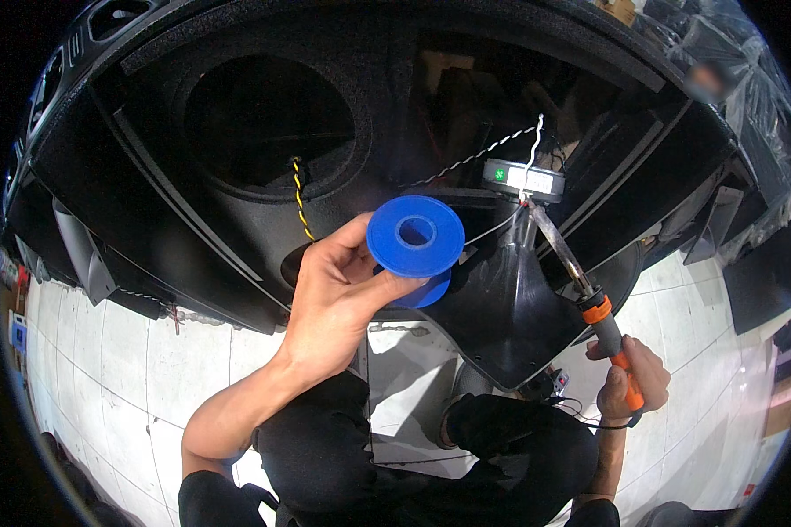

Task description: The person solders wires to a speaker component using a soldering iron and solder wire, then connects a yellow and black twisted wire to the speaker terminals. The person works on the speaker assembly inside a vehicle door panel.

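My left hand [338, 294] holds a blue plastic spool [416, 239] of solder up in front of a large black speaker cabinet [193, 202]; a thin strand runs from the spool toward the right. My right hand [631, 378] grips the orange-and-grey handle of a soldering iron [589, 294], its metal shaft angled up-left. The iron's tip sits at a white wire end below a small round grey component [523, 180] with a green spot. A twisted black-and-white wire [475, 158] leads to that component.
A round speaker opening [268, 123] fills the cabinet's left part, with a yellow-black twisted wire [301, 198] hanging from it. A black horn [510, 307] sits under the iron. White tiled floor [105, 351] lies below; my dark-trousered knees [431, 457] are at the bottom. Dark equipment [756, 255] stands right.
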